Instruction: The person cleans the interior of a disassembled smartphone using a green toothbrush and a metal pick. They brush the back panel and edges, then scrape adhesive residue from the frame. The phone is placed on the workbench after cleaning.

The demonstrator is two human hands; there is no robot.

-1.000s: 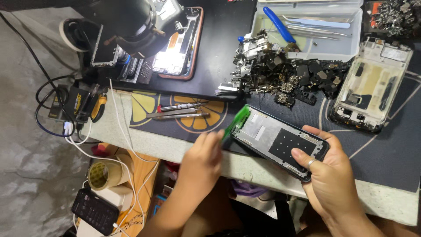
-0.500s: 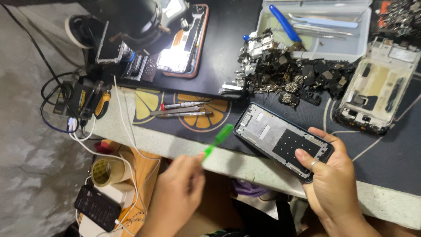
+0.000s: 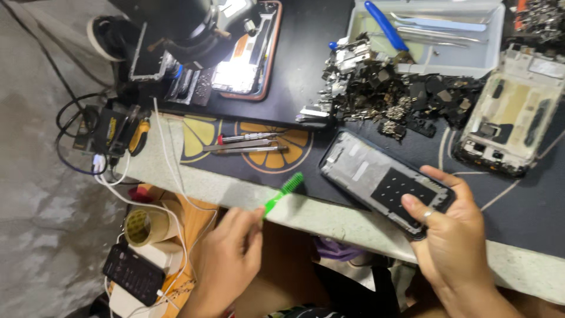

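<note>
At the near edge of the worktable [image 3: 329,219], the phone frame [image 3: 385,181] lies slantwise on the dark mat [image 3: 529,206], its lower end pinned under the thumb and fingers of the right hand [image 3: 453,247], which grasps it from five o'clock. At about nine o'clock from the frame, well apart from it, the left hand [image 3: 226,259] is closed around the handle of a green brush [image 3: 282,194], whose bristled head points up toward one o'clock and hangs over the table edge without touching the frame.

At ten o'clock from the frame, two slim screwdrivers [image 3: 247,144] lie side by side on the mat's orange citrus print. At twelve o'clock sits a heap of small dark phone parts [image 3: 400,97], and beyond it a pale plastic tray [image 3: 494,50] holding tweezers and a blue-handled tool [image 3: 385,25]. At two o'clock rests a second stripped phone chassis [image 3: 512,115]. Far off at eleven o'clock, a microscope [image 3: 188,23] stands over a lit phone [image 3: 244,56]. Below the table, at eight o'clock, a roll of tape [image 3: 144,227] sits just above a black phone [image 3: 134,274] joined to a white cable.
</note>
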